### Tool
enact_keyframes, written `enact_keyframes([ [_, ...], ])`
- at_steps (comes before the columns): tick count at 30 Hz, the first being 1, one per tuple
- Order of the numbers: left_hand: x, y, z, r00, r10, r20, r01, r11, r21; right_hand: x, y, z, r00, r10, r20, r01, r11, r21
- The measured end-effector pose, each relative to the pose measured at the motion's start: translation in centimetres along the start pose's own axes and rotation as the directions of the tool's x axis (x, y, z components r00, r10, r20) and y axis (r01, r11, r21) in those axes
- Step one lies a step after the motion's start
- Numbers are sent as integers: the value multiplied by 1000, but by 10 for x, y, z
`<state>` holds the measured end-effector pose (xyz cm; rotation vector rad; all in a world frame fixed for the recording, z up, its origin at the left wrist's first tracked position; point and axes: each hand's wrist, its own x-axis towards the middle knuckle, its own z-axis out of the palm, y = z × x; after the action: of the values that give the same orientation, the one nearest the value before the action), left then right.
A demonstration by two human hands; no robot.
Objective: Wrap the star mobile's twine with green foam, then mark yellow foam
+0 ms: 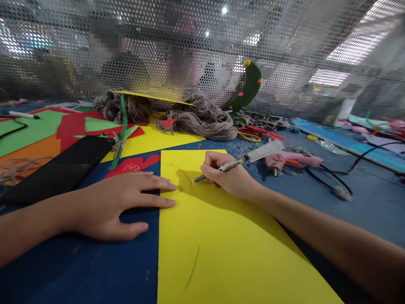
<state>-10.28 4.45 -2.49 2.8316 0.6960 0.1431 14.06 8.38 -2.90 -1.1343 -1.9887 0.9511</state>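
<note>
A sheet of yellow paper [215, 245] lies on the blue table in front of me. My right hand [226, 173] grips a pen [234, 164], its tip touching the paper at the lower end of a thin curved line. A second short dark line is drawn lower down on the sheet. My left hand [117, 202] rests with fingers spread, two fingertips on the sheet's left edge and the thumb over the table. Just beyond my left hand are red paper scraps [133, 165].
A black phone-like slab [63, 169] and coloured paper [28, 131] lie at left. Bundles of grey cord [205, 122] sit at the back, before a perforated metal screen [158, 50]. A pink glue gun [294, 159] with a black cable is at right. A green felt crescent [249, 88] stands behind.
</note>
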Motion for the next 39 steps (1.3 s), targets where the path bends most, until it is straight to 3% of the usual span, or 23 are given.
enact_keyframes([
  [6,-1,1,6,997,-26,-75,26,1000,-9,0,-1,-2,999,-23,40,23,1000,4],
  [21,-1,1,5,997,-25,-72,25,1000,-4,-2,-1,-4,995,37,95,-45,995,90],
  [34,-1,2,6,997,-23,-70,23,1000,-4,-1,2,1,998,66,18,-66,996,57],
  [39,-1,2,6,997,-24,-73,24,1000,1,-1,0,-1,999,8,35,-8,1000,14],
])
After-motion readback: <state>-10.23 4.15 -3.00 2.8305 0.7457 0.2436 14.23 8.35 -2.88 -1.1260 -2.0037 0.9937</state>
